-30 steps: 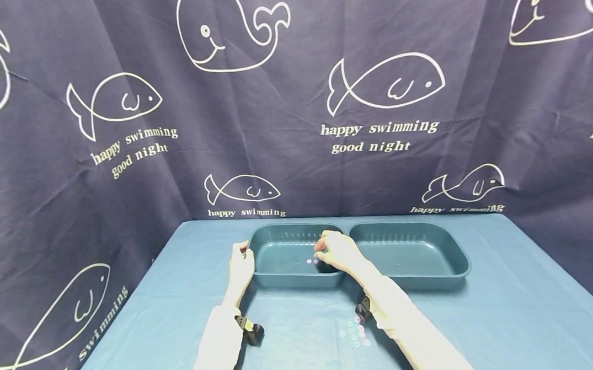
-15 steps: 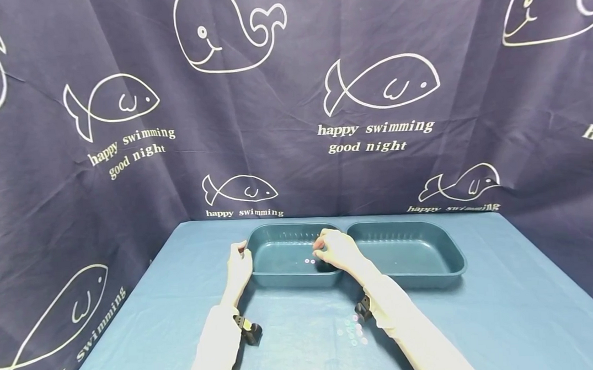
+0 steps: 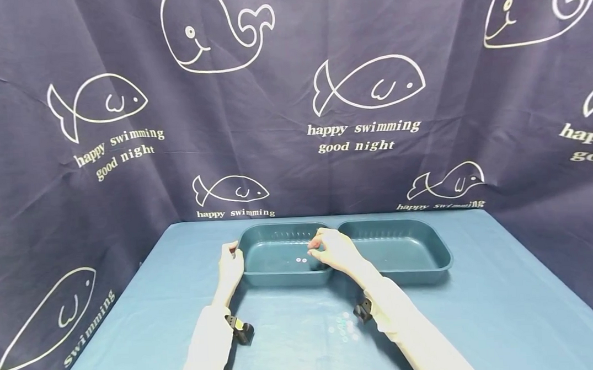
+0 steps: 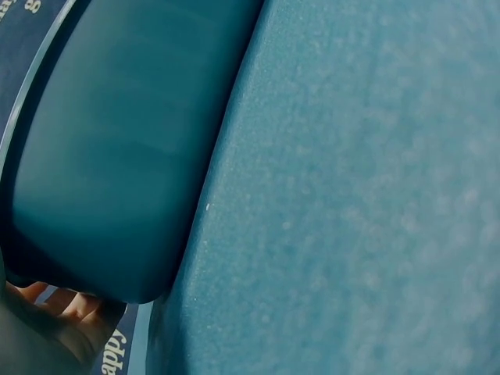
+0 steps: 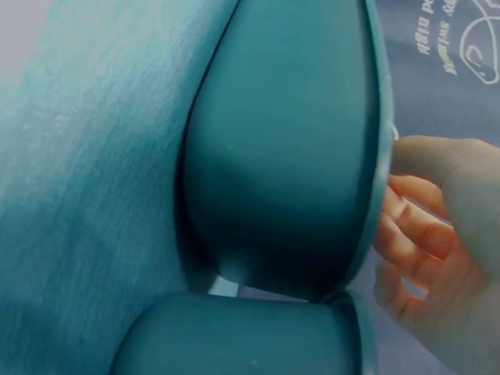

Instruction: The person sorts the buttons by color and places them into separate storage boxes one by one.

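Fingers (image 5: pixel 410 234) of the right hand (image 3: pixel 336 250) are hanging bent over the right end of the left tray (image 3: pixel 287 279), thumb and forefinger lying close together. Whether they are pinching anything I cannot tell, since the rim is hiding the tips in the right wrist view. Two small pale rings (image 3: pixel 298 260) are lying on that tray's floor, side by side, just left of the right thumb. That relation is counting most: the pair is sitting leftward of the fingertips, and its short row is running roughly along the tray's long axis, left to right. Of the two hands, the right is lying nearer; the left hand (image 3: pixel 230 264) is holding the tray's left end, fingers curled against the outer wall, well apart from the pair.

Just beside, the right tray (image 3: pixel 399 253) is standing with its long axis running the same way. Nearer the person, more rings (image 3: pixel 343 322) are lying loosely grouped on the table (image 3: pixel 283 345), near the right wrist camera (image 3: pixel 364 310), their colours blurring.
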`<state>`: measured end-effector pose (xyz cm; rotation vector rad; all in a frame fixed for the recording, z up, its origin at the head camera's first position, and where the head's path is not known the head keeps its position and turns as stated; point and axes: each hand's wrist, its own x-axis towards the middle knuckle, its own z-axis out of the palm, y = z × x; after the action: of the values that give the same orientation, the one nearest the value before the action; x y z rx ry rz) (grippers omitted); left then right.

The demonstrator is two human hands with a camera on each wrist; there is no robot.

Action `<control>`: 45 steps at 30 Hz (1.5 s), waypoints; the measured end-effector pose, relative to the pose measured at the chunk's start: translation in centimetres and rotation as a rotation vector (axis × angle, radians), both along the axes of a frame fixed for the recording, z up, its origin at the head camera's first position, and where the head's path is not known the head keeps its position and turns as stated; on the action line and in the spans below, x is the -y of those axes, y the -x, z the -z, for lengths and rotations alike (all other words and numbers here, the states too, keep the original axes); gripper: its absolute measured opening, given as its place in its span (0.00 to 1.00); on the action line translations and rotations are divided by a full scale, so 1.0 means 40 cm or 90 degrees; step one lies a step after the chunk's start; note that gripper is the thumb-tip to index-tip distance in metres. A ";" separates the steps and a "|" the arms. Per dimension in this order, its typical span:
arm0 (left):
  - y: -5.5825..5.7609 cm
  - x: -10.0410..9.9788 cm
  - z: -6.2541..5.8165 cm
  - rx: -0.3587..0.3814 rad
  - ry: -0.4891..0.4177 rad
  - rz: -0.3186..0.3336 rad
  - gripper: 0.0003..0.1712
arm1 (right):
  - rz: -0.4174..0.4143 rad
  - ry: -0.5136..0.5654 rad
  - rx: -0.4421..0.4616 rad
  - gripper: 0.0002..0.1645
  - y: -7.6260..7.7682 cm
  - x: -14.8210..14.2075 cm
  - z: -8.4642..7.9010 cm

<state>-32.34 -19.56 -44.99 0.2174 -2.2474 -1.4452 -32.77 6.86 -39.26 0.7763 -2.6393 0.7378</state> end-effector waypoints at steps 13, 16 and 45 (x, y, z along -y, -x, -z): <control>-0.004 0.020 -0.006 0.022 -0.006 0.000 0.17 | 0.002 0.045 0.010 0.04 -0.043 -0.028 -0.016; -0.006 0.017 -0.007 0.028 0.002 -0.001 0.17 | 0.007 0.042 0.002 0.05 -0.052 -0.039 -0.013; 0.002 0.004 -0.003 0.036 -0.004 0.013 0.17 | -0.068 0.062 0.007 0.06 -0.132 -0.150 0.008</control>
<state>-32.43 -19.73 -44.85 0.2405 -2.2960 -1.4745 -27.51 12.88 -39.56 0.8940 -2.5657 0.8929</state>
